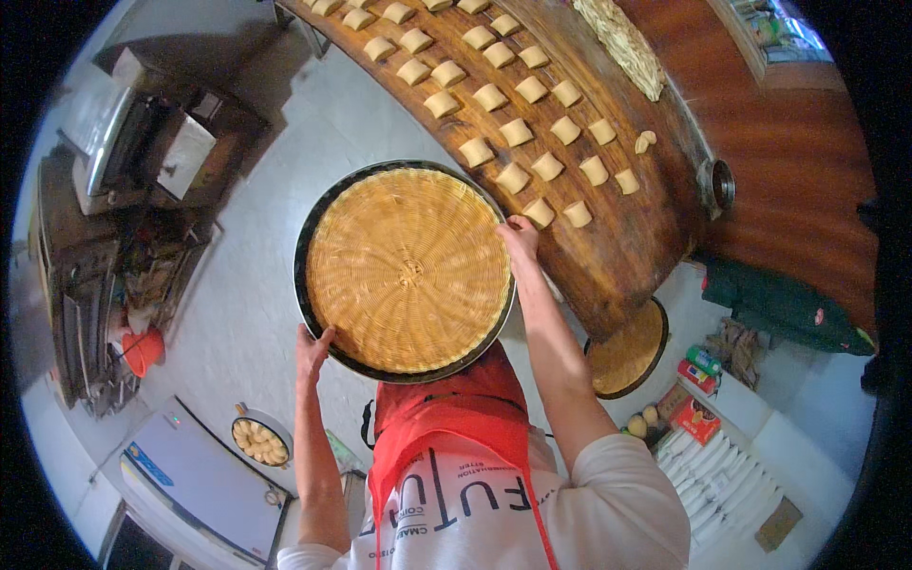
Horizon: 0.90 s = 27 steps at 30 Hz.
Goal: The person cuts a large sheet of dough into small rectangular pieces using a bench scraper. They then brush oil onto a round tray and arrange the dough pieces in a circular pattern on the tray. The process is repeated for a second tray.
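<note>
Between my two hands I carry a large round black pan [302,285] with a woven, straw-coloured round mat [413,256] lying inside it. My left hand [314,350] grips the rim at the near left, thumb over the edge. On the far right side, my right hand [520,239] closes on the rim, close to the edge of the wooden table [608,275]. Several cut pieces of pale dough [513,178] stand in loose rows on that table, just beyond my right hand.
A second round pan with a mat [627,351] sits low beside the table's near end. A metal bowl [721,184] is at the table's right edge. A pot of round pale pieces [260,441] stands near the white appliance [204,480]. An orange bucket [142,351] is at left.
</note>
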Each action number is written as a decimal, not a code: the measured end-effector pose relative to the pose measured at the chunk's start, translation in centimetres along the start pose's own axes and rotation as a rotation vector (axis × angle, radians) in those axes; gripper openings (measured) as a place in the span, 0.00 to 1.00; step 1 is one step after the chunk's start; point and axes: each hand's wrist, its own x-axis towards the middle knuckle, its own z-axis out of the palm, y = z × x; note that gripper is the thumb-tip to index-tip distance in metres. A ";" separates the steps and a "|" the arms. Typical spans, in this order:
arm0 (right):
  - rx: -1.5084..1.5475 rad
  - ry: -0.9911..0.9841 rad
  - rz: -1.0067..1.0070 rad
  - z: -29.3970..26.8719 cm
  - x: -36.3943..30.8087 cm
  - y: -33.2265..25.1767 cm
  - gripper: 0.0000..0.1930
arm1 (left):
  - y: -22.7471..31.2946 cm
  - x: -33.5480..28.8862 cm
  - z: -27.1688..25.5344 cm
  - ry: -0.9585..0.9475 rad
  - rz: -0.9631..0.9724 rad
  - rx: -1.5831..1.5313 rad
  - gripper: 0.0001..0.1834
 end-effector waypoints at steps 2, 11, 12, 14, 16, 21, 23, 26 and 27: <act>-0.032 -0.020 -0.079 -0.1 -0.2 -0.1 0.15 | 0.0 0.1 -0.1 -0.020 -0.003 0.021 0.21; -0.822 0.097 -0.478 -8.7 -1.6 -7.6 0.22 | -1.8 1.8 -1.3 -0.166 0.023 0.033 0.20; -1.098 0.222 -0.519 -8.6 -1.3 -7.7 0.22 | -1.9 1.8 -1.3 -0.141 -0.013 0.083 0.20; -1.092 0.123 -0.558 -8.2 -0.5 -7.6 0.22 | -2.2 1.6 -1.0 -0.131 0.014 0.025 0.21; -1.085 0.115 -0.704 -7.5 0.1 -7.2 0.23 | -2.7 1.5 -0.8 -0.152 0.013 -0.116 0.22; -0.951 0.012 -0.455 -6.2 -0.1 -8.3 0.25 | -4.3 2.2 -0.1 -0.122 0.087 -0.072 0.26; -0.842 -0.023 -0.407 -5.0 -1.1 -9.8 0.26 | -5.0 2.3 0.1 -0.097 0.088 -0.013 0.28; -0.507 -0.191 -0.559 -1.0 -3.6 -12.1 0.30 | -5.5 1.7 0.4 0.011 0.051 0.310 0.31; -0.430 -0.331 -0.524 1.0 -4.5 -12.7 0.32 | -5.7 1.3 0.5 -0.022 0.002 0.261 0.31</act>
